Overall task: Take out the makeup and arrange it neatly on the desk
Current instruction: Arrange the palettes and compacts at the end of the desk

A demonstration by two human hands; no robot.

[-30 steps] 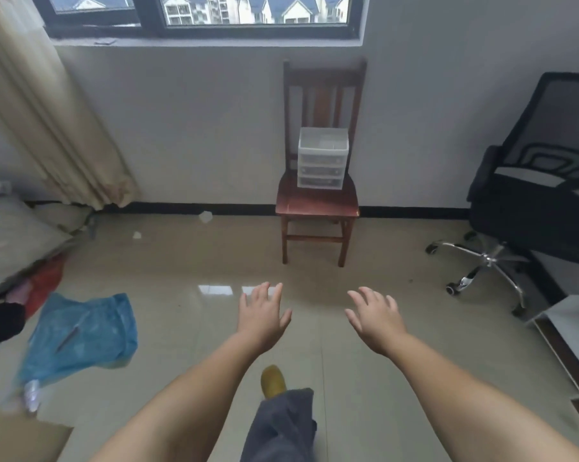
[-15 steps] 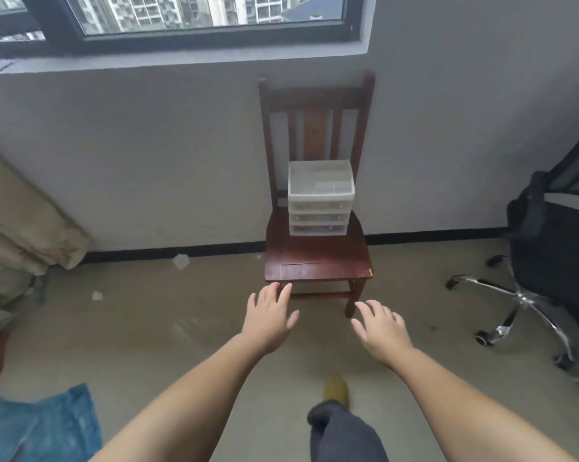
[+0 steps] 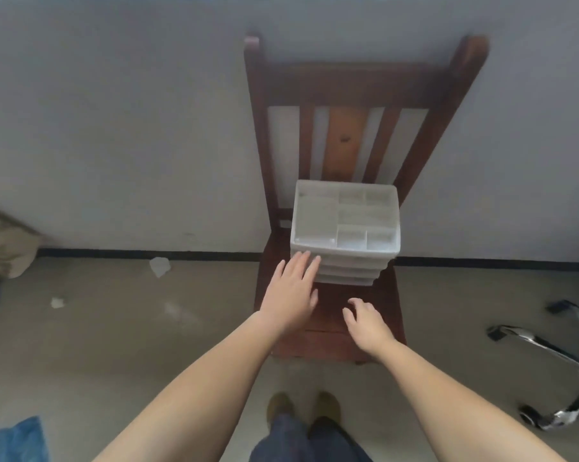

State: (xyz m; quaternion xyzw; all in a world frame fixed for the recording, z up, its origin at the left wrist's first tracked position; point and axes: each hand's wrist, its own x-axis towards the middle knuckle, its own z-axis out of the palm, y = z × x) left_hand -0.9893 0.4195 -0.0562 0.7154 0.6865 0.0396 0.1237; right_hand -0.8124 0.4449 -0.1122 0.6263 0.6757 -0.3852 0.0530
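Makeup is nowhere on show yet: the white drawer organizer [image 3: 344, 231] that presumably holds it sits at the back of the wooden chair [image 3: 331, 328] seat, against the slatted backrest, with its drawers all pushed in and the divided top tray apparently bare, though blur makes that hard to confirm. Left hand [image 3: 289, 295] reaches forward with straight, spread fingers, the tips at or just short of the organizer's lower left front corner; contact cannot be confirmed. Right hand [image 3: 368, 325] hovers over the seat in front of the organizer, fingers loosely curled and holding nothing. The task looks barely begun. No drawer has been pulled, no item lifted, and no tabletop is in view, so the taking out and all the arranging remain.
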